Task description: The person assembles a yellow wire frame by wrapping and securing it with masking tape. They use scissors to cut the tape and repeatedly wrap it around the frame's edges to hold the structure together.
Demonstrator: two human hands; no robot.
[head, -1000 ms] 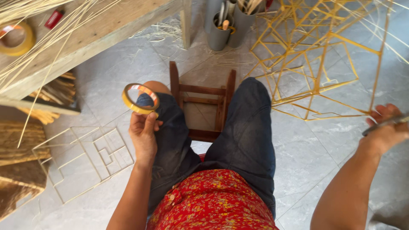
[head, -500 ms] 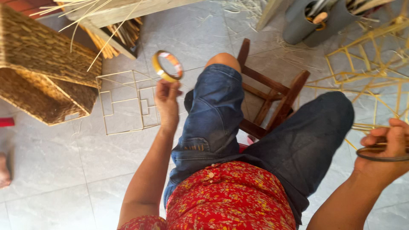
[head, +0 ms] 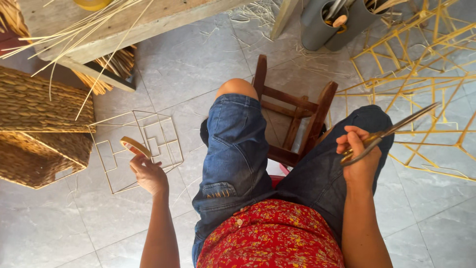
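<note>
A grey tiled floor (head: 208,64) strewn with straw lies under a seated person in denim shorts and a red flowered top. The left hand (head: 148,174) is closed around a roll of tape (head: 135,146), a yellow ring seen nearly edge-on, held left of the small wooden stool (head: 297,124) and above a flat wire frame (head: 144,144) on the floor. The right hand (head: 359,156) grips a pair of scissors (head: 391,131), blades pointing up and right, just right of the stool. Half a second ago the tape was raised higher, showing its round face, and the scissors sat farther right. Beyond the stool stand grey pots (head: 327,25) holding tools. Left of it sit woven baskets (head: 39,129); their insides cannot be seen. Yellow wire frames (head: 426,74) spread right.
</note>
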